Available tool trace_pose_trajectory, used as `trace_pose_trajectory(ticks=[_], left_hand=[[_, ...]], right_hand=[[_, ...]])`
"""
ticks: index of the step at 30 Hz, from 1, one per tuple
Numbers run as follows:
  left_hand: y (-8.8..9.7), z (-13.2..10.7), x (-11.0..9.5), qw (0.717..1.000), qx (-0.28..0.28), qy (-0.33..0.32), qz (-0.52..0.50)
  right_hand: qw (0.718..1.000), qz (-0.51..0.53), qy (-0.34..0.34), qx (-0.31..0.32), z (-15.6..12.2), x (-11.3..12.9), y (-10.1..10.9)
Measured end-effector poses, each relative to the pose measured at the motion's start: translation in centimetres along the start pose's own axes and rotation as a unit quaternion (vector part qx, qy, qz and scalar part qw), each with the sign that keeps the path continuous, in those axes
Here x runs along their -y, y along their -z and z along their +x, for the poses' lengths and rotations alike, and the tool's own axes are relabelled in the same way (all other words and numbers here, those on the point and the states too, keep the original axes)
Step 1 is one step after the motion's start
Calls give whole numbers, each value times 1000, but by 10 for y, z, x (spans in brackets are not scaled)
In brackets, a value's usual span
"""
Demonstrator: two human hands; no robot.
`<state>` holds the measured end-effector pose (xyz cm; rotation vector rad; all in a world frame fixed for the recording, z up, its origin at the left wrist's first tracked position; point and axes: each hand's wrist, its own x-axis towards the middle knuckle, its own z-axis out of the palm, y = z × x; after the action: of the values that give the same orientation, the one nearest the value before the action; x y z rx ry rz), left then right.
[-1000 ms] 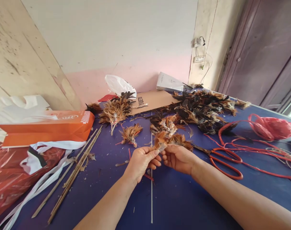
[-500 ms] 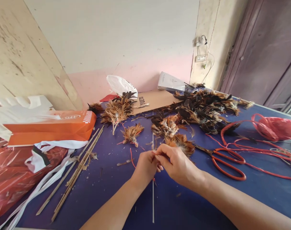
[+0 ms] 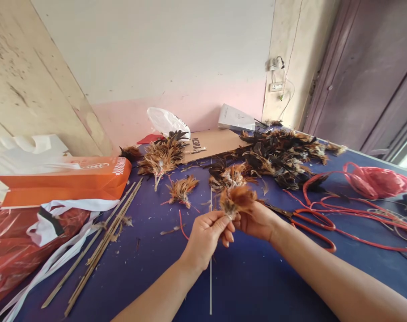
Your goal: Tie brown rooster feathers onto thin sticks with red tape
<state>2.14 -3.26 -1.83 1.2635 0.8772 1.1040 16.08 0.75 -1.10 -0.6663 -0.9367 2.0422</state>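
A small bunch of brown feathers [image 3: 237, 200] is held up over the table, its pale base pinched between the thumb and fingers of my left hand [image 3: 205, 235]. My right hand [image 3: 260, 222] closes on the same bunch from the right, with its fingers partly hidden behind the feathers. Just beyond lies another feather bunch [image 3: 228, 176] with a whitish base. To the left, a small tied bunch [image 3: 182, 190] rests near a short piece of red string [image 3: 182, 223]. Orange-handled scissors [image 3: 312, 221] lie right of my right wrist.
A large pile of dark feathers [image 3: 280, 154] covers the back right. Pink plastic twine [image 3: 378, 180] trails across the right side. Thin sticks [image 3: 103, 248], an orange bag [image 3: 65, 183] and a red plastic bag [image 3: 15, 250] lie left. Flat cardboard [image 3: 217, 144] lies at the back.
My hands were pinched together at a bit of red string. Now the left hand pinches the feather bunch's base, and my right hand has turned around the feathers. The view has shifted slightly.
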Motion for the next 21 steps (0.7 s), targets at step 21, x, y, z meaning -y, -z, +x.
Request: trace_pose_trajectory(ticks=[21], left_hand=[[13, 12, 8, 986, -133, 57, -83]], right_hand=[[903, -336, 191, -187, 3, -20, -13]])
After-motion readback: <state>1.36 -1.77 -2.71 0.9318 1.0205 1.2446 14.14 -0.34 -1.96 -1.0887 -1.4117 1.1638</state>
